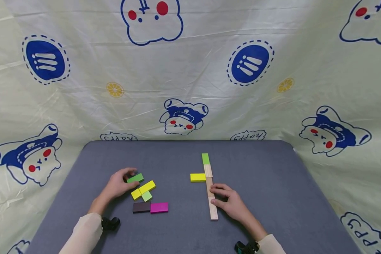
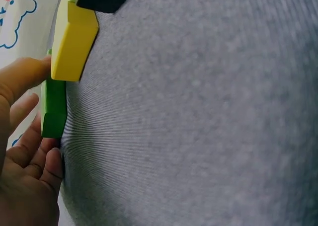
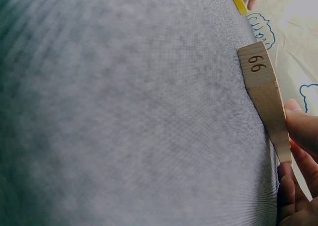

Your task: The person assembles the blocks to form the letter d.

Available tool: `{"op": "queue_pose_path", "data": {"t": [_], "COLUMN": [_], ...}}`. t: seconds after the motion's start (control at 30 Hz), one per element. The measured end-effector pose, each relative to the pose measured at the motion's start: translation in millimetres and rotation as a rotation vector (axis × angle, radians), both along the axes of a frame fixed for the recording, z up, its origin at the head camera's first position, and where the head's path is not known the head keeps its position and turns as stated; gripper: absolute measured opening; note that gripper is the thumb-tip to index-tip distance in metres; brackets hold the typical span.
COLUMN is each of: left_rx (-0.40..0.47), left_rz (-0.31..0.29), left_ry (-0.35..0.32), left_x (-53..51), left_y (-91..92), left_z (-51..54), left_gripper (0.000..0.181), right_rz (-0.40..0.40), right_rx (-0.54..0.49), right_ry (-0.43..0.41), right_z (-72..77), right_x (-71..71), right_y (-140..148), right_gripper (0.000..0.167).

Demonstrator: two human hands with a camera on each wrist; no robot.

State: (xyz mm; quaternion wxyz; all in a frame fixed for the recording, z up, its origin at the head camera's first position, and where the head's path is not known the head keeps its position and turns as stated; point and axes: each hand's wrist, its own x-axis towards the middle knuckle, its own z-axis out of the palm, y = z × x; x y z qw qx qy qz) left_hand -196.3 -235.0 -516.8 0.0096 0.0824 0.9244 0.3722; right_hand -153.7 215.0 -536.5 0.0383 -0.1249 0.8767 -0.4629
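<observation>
In the head view my left hand [image 1: 117, 182] pinches a dark green block [image 1: 135, 177] between thumb and fingers; the left wrist view shows the thumb at one end of this green block [image 2: 53, 104] and fingers by the other. Two yellow blocks [image 1: 147, 186] and a light green one [image 1: 147, 196] lie just below it. My right hand [image 1: 231, 203] touches the right side of a line of plain wooden blocks [image 1: 213, 211] with thumb and fingertips, fingers slightly bent. A light green block [image 1: 205, 158] tops that line, and a yellow block [image 1: 198, 177] meets its left side.
A dark block [image 1: 141, 207] and a magenta block [image 1: 159, 207] lie end to end near the left hand. Everything rests on a grey table [image 1: 177, 233], with a patterned cloth [image 1: 203, 63] behind and beside it. Dark wrist devices are on both wrists.
</observation>
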Motion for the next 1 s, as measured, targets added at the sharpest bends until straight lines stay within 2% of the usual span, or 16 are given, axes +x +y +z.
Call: {"op": "queue_pose_path", "data": {"t": [0.23,0.67,1.0], "left_rx": [-0.036,-0.041,-0.037], "left_rz": [0.000,0.003,0.008], "left_ry": [0.004,-0.006,0.011], "left_x": [0.2,0.0,0.6], "left_y": [0.4,-0.6,-1.1], "left_z": [-1.7,-5.4,-7.1], "left_gripper": [0.043,0.038,0.036], "right_rz": [-0.004,-0.002,-0.026], "right_rx": [0.004,0.003,0.015], "right_ry": [0.013,0.008,0.000], "right_z": [-0.1,0.0,1.0], "right_x": [0.7,0.4,1.1], "right_y": [-0.5,-0.2,-2.0], "right_gripper": [0.034,0.034,0.034]}}
